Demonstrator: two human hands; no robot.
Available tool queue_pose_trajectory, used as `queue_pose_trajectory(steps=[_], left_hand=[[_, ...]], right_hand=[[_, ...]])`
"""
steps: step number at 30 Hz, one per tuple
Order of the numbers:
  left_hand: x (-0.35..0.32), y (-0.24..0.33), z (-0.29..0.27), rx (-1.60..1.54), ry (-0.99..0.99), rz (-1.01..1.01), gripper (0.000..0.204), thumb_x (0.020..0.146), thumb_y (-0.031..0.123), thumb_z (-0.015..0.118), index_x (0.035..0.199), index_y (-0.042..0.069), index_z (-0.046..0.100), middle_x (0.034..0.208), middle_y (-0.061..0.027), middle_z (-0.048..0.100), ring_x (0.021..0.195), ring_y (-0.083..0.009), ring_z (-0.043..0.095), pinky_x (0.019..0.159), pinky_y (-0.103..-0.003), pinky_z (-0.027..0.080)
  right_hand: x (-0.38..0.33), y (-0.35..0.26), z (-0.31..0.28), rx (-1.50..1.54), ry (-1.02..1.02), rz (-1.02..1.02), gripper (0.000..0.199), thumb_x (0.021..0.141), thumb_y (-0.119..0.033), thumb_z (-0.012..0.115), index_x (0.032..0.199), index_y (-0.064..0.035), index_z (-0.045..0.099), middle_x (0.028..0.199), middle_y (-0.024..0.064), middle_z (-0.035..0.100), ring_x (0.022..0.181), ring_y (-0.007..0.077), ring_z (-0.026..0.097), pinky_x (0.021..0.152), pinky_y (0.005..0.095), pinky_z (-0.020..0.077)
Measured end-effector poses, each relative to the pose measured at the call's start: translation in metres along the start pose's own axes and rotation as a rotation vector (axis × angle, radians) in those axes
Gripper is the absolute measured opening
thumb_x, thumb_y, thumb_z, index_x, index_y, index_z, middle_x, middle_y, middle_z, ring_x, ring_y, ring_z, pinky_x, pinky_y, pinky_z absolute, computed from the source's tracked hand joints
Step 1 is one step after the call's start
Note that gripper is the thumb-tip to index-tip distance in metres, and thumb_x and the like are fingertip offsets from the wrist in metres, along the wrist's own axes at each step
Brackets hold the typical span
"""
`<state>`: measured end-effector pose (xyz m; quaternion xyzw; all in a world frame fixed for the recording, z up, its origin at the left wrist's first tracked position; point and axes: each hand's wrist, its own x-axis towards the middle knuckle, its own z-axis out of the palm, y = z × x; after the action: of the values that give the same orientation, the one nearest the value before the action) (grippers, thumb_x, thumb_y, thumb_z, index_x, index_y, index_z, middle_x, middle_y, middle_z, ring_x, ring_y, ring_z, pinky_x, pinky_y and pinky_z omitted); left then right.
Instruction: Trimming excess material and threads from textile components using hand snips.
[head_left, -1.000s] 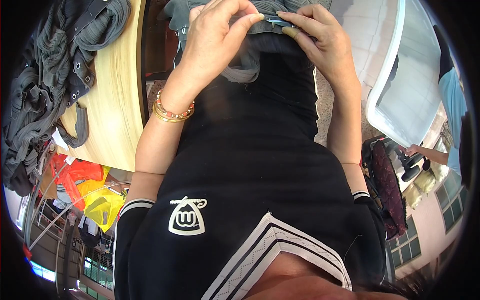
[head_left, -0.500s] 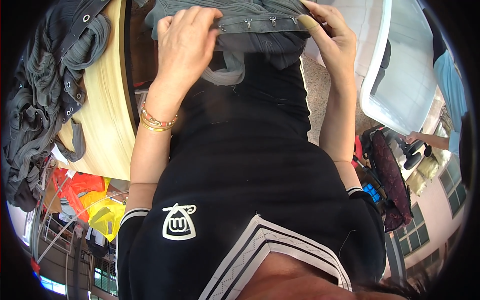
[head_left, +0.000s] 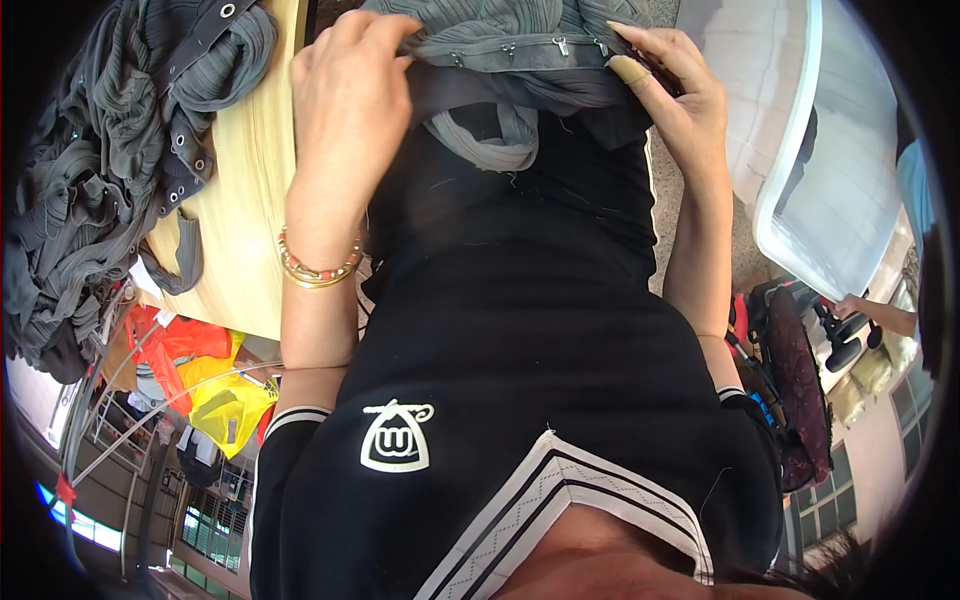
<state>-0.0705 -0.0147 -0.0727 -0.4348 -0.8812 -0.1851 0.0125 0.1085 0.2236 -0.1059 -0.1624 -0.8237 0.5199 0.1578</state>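
The person's black shirt (head_left: 520, 330) fills the middle of the view, with a white emblem low on the chest and a white-striped collar at the lower edge. To the left, a heap of grey pleated clothes (head_left: 95, 170) with metal eyelets lies on a pale wooden table (head_left: 245, 230), spilling over its far side. At the right edge stands a clear plastic tub (head_left: 840, 180), tilted, with another person's hand (head_left: 850, 305) just below it. Lower left, orange and yellow bags (head_left: 205, 380) sit under the table's edge.

At the top centre, a grey pleated garment (head_left: 520, 60) lies bunched against the person's front, stretched between both hands. A row of small metal hooks runs along its upper band, and a fold of the cloth hangs down in a loop between the wrists.

The left hand (head_left: 345, 110) is closed on the garment's left end, fingers curled over the band and knuckles turned toward the camera. A gold and coral bangle (head_left: 318, 268) circles that wrist. The right hand (head_left: 670, 90) pinches the garment's right end, its thumb laid flat along the band and wearing a tan finger cover (head_left: 628, 70).
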Motion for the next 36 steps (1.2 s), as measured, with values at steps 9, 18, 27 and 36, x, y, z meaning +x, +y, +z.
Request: queue_pose_trajectory(steps=[9, 18, 27, 36], left_hand=[[0.022, 0.057, 0.005, -0.259, 0.132, 0.156, 0.015, 0.093, 0.014, 0.071, 0.097, 0.001, 0.069, 0.082, -0.0103, 0.065, 0.078, -0.0252, 0.063, 0.077, -0.037, 0.046], [0.016, 0.036, 0.044, -0.198, 0.04, 0.121, 0.016, 0.092, 0.027, 0.074, 0.095, 0.012, 0.079, 0.091, 0.002, 0.07, 0.092, -0.0199, 0.063, 0.082, -0.037, 0.04], [0.018, 0.03, 0.044, -0.302, 0.041, 0.119, 0.016, 0.096, 0.026, 0.071, 0.095, 0.011, 0.076, 0.086, 0.0018, 0.069, 0.086, -0.0187, 0.063, 0.083, -0.036, 0.038], [0.026, 0.036, 0.039, -0.418, 0.063, 0.114, 0.015, 0.097, 0.023, 0.07, 0.095, 0.009, 0.074, 0.084, -0.0001, 0.067, 0.084, -0.0201, 0.062, 0.081, -0.035, 0.04]], right_hand=[[-0.004, -0.001, -0.003, -0.026, 0.022, 0.011, 0.03, 0.087, -0.009, 0.079, 0.117, -0.0056, 0.076, 0.098, 0.0031, 0.065, 0.088, 0.0117, 0.061, 0.08, 0.0245, 0.0496], [-0.004, -0.002, 0.004, 0.013, 0.007, 0.009, 0.031, 0.086, -0.008, 0.079, 0.117, -0.0064, 0.076, 0.096, 0.0027, 0.064, 0.086, 0.0119, 0.06, 0.078, 0.0247, 0.0489], [0.006, -0.012, 0.006, -0.086, -0.019, -0.047, 0.033, 0.085, -0.008, 0.081, 0.118, -0.0087, 0.077, 0.095, 0.0035, 0.064, 0.084, 0.013, 0.062, 0.075, 0.0259, 0.0509], [0.014, -0.012, 0.004, -0.169, -0.076, -0.075, 0.031, 0.086, -0.012, 0.081, 0.117, -0.0109, 0.077, 0.095, 0.0026, 0.064, 0.082, 0.0139, 0.063, 0.074, 0.0277, 0.0514]])
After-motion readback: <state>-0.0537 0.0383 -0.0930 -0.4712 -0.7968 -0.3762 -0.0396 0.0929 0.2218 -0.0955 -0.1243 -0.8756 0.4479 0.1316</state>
